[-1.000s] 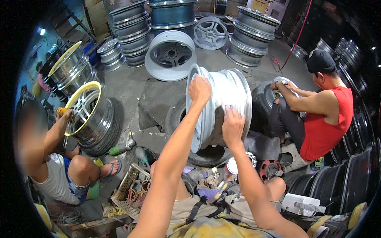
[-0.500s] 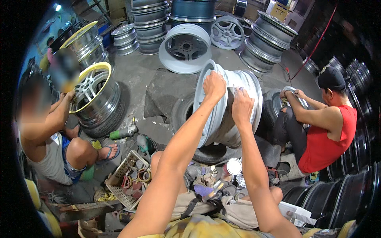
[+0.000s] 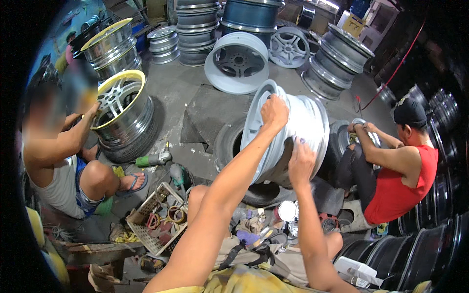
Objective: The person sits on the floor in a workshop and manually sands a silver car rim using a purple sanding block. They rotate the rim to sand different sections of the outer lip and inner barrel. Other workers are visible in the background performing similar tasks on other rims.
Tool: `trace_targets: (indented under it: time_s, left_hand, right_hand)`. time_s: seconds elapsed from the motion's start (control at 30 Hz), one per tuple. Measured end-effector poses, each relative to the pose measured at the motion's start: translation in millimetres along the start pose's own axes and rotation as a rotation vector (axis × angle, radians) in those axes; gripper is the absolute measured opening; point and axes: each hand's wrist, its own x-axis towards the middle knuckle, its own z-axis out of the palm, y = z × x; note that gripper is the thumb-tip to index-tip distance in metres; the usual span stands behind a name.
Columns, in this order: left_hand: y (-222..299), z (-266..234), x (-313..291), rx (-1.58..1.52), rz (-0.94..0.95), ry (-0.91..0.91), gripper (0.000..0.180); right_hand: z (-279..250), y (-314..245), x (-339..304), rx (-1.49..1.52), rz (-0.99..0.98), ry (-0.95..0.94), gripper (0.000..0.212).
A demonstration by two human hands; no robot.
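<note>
A pale grey wheel rim [image 3: 317, 119] stands on its side in front of me, resting on a black tyre [image 3: 225, 146] on the floor. My left hand [image 3: 275, 115] is closed over the edge of the rim's left lip. Against the smooth curved barrel lies my right hand [image 3: 301, 163], its fingers bunched together. Something small and purple shows at those fingertips; I cannot make out what it is. Between my knees are a round can with a white top [image 3: 287, 210], a purple piece of material [image 3: 248, 237] and jumbled small items.
A plastic crate [image 3: 142, 220] of tape rolls and scraps stands left, near a green power tool [image 3: 153, 160]. One person works on a yellow-lipped rim [image 3: 119, 100] at left; another, in a red top [image 3: 403, 183], handles a wheel at right. Stacked rims [image 3: 337, 61] stand behind.
My right hand has slid down the barrel towards me. My left hand keeps its hold on the lip. The whole view has shifted slightly.
</note>
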Motion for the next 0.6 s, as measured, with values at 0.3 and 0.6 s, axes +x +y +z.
trace_targets:
  time_s: [0.3, 0.6]
  left_hand:
    - [-3.8, 5.3, -2.1, -0.009, 0.017, 0.062, 0.035]
    - [-1.6, 6.6, -0.8, -0.01, 0.033, 0.031, 0.033]
  right_hand:
    - [-12.6, 1.9, 4.4, -0.179, 0.021, 0.084, 0.028]
    - [10.0, 11.9, 47.2, -0.195, 0.088, 0.003, 0.029]
